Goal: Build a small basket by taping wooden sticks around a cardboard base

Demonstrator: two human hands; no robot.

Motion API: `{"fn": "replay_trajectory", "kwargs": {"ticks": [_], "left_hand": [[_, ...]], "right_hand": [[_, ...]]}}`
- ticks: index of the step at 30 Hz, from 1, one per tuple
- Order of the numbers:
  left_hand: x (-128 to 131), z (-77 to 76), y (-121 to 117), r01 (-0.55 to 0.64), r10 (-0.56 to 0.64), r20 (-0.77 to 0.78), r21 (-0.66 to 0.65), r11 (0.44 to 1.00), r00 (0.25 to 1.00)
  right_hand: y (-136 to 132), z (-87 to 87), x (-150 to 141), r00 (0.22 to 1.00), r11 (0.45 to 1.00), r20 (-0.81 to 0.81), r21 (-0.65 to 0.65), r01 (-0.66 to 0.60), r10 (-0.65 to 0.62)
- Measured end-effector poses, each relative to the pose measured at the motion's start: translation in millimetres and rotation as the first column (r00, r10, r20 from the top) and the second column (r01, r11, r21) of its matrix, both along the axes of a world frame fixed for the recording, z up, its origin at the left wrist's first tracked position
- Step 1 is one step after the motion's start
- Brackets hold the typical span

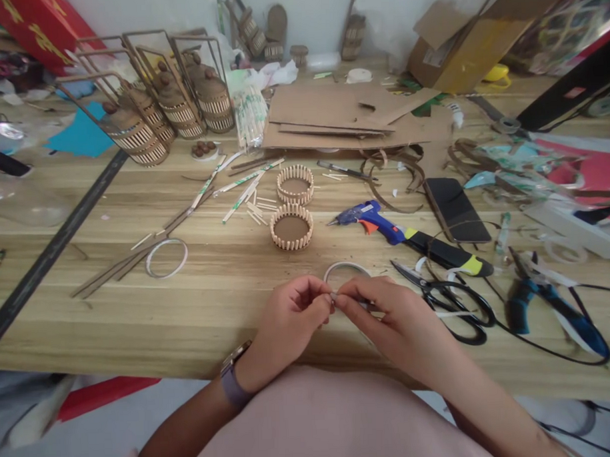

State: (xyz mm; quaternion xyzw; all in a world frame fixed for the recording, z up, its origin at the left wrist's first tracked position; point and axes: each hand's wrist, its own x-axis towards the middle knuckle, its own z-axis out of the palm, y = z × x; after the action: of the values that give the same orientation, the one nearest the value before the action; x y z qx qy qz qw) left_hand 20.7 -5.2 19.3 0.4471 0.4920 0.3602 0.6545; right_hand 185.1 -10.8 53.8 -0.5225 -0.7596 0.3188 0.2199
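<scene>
My left hand [293,322] and my right hand [388,319] meet over the near edge of the wooden table [227,284]. Both pinch a thin white ring of tape [346,270] where their fingertips touch. The ring curves away from the fingers toward the far side. Two small round baskets made of short sticks [291,227] [295,184] stand just beyond the hands. A watch sits on my left wrist.
A blue glue gun [369,219], black scissors [452,303], a phone [457,208] and blue pliers [552,306] lie to the right. Another white ring [166,258] and loose sticks lie left. Finished lantern-like baskets [180,106] and cardboard sheets [346,114] stand at the back.
</scene>
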Motion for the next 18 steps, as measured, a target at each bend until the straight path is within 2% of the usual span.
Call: {"fn": "replay_trajectory", "kwargs": {"ticks": [5, 9, 18], "left_hand": [[-1.2, 1.9, 0.3, -0.014, 0.018, 0.098, -0.042, 0.999, 0.995], [-3.7, 4.7, -0.7, -0.026, 0.031, 0.107, -0.044, 0.999, 0.994], [-5.5, 4.6, -2.2, -0.026, 0.028, 0.07, -0.021, 0.999, 0.997]], "right_hand": [[4.7, 3.2, 0.5, 0.996, 0.996, -0.084, -0.093, 0.017, -0.025], [6.0, 4.0, 1.5, 0.993, 0.984, -0.104, -0.173, 0.043, -0.062], [5.0, 3.2, -0.5, 0.991, 0.994, -0.119, -0.1, 0.045, -0.056]]}}
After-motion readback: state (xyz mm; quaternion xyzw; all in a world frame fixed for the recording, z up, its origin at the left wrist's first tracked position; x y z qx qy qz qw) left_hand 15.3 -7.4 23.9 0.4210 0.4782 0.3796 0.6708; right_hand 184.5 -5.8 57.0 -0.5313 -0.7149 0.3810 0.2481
